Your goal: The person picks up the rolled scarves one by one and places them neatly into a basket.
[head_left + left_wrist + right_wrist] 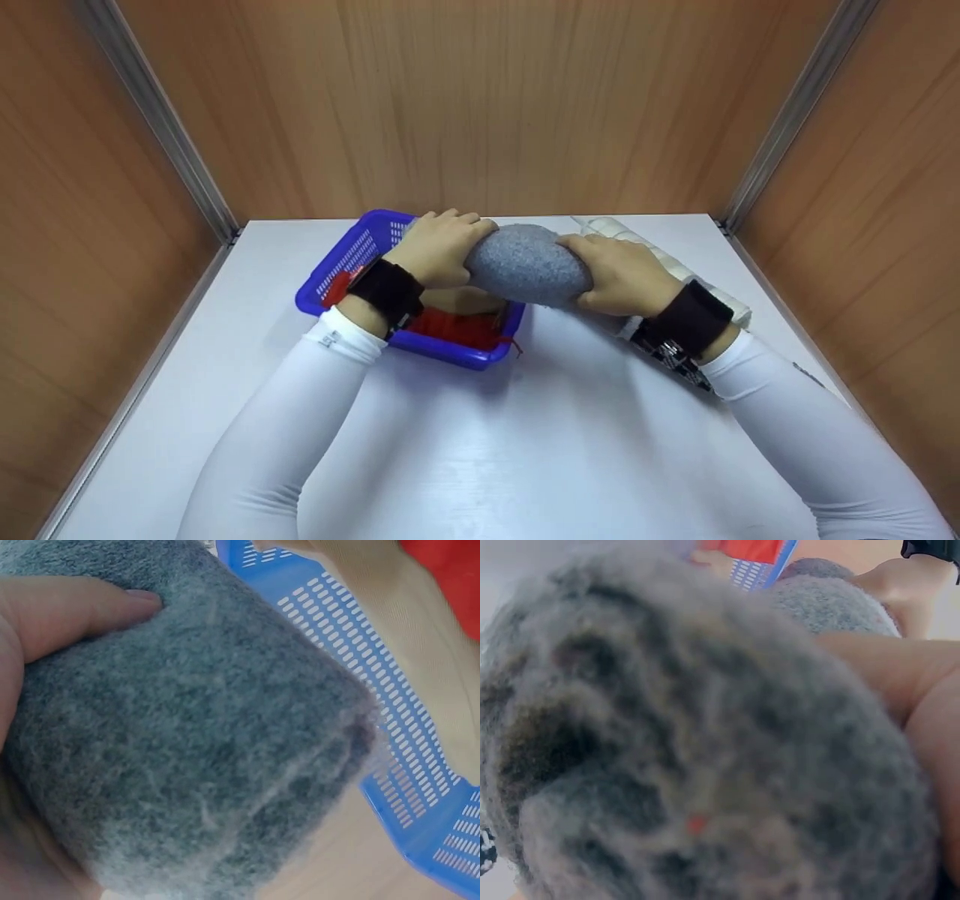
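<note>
A roll of fuzzy grey felt (529, 262) is held up between both hands, close over the right side of a blue plastic basket (439, 347). My left hand (446, 251) grips the roll's left part; in the left wrist view the thumb lies along the felt (187, 705) and a folded end shows. My right hand (626, 274) grips the right end, its fingers wrapped over the top. Coiled, blurred layers of the roll's end (705, 727) fill the right wrist view. Inside the basket lie a red cloth (457, 328) and a beige cloth (405, 637).
A white rolled cloth (667, 259) lies slantwise at the back right of the white table (480, 450). Beneath the right wrist is a black-and-white patterned piece (679, 364). Wood panels (480, 105) enclose the back and both sides.
</note>
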A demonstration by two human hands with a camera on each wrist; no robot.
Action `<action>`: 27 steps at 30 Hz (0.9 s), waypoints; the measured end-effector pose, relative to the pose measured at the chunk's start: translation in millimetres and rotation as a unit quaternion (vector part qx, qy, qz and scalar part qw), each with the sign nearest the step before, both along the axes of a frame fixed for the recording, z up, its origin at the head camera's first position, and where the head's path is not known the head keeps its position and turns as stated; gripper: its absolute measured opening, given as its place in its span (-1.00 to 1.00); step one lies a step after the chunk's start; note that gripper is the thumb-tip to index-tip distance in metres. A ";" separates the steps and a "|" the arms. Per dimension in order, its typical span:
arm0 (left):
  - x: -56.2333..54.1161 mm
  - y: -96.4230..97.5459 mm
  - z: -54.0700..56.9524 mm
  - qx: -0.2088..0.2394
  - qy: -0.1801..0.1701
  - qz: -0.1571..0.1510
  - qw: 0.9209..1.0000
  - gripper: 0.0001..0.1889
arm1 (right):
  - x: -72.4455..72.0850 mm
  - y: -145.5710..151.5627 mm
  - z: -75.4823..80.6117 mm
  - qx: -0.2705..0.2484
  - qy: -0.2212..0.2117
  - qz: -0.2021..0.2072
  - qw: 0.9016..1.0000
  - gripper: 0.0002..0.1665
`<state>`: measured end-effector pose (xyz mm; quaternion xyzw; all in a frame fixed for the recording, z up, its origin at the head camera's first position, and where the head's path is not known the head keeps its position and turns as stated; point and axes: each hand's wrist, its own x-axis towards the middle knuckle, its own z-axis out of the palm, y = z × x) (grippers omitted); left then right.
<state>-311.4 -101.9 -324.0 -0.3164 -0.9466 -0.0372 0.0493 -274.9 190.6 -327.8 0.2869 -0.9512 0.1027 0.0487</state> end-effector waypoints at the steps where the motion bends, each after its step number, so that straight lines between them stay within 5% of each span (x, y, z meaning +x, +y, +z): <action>1: 0.0 -1.4 -0.1 0.000 0.002 0.000 1.000 -0.25 | -0.1 -1.5 -0.1 -0.001 0.001 0.002 1.000 0.01; 27: 4.0 -47.7 -1.0 -0.005 0.024 0.005 1.000 -0.30 | -1.9 -44.9 -2.0 0.023 0.014 0.029 0.999 0.01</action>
